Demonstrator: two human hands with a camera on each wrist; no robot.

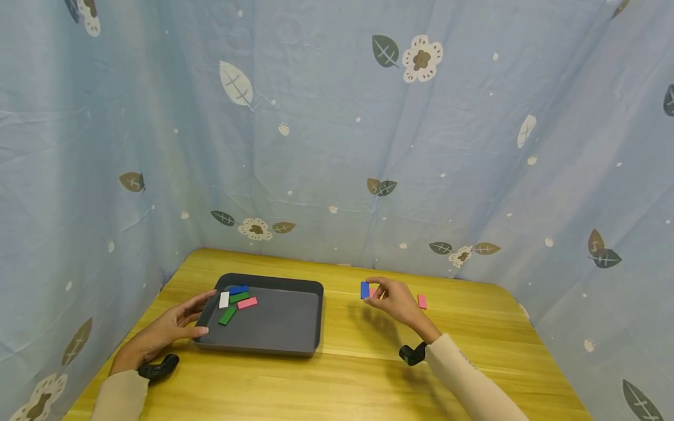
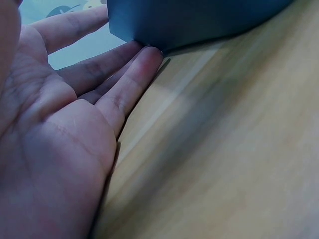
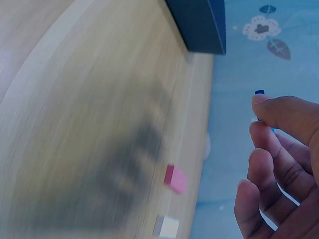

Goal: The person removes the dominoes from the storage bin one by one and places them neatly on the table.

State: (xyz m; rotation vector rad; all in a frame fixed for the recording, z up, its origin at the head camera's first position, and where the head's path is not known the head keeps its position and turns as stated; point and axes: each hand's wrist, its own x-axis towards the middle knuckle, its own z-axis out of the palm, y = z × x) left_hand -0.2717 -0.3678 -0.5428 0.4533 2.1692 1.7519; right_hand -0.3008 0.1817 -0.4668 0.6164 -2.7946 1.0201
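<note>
Between thumb and fingers my right hand (image 1: 395,301) (image 3: 286,164) pinches a blue block (image 1: 365,290) (image 3: 259,92), held above the table right of the dark tray (image 1: 284,349). My left hand (image 1: 165,327) (image 2: 65,104) rests at the tray's left side, fingers spread and touching its outer wall (image 2: 184,25). Inside the tray, toward its left, lie a white block (image 1: 224,300), a blue block (image 1: 239,289), green blocks (image 1: 227,316) and a pink block (image 1: 247,303).
On the table (image 1: 253,389) a pink block (image 1: 422,302) lies right of my right hand. Another pink block (image 3: 175,179) and a white block (image 3: 166,227) show in the right wrist view. A patterned blue curtain (image 1: 316,146) hangs behind and beside the table.
</note>
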